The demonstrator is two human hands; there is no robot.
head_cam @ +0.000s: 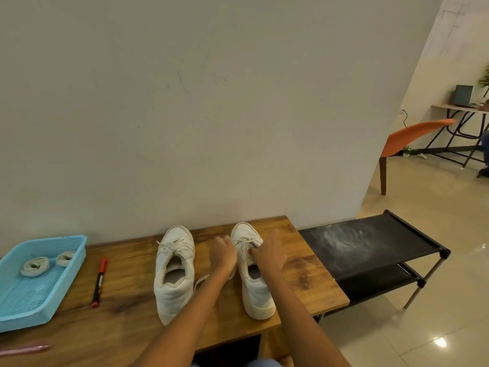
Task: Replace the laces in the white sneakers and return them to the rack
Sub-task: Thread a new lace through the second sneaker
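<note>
Two white sneakers stand side by side on the wooden table (127,313), toes toward the wall. The left sneaker (173,271) is laced and tied. Both of my hands are at the lacing of the right sneaker (255,287). My left hand (223,254) grips a white lace (202,280) that trails down onto the table between the shoes. My right hand (270,251) pinches the lace at the eyelets on the shoe's tongue. The black two-shelf shoe rack (370,250) stands to the right of the table.
A light blue basket (16,311) at the table's left holds two coiled laces (35,266). A red and black marker (100,282) lies beside it. A pink object (26,349) lies at the front left edge. An orange chair (404,140) stands beyond the rack.
</note>
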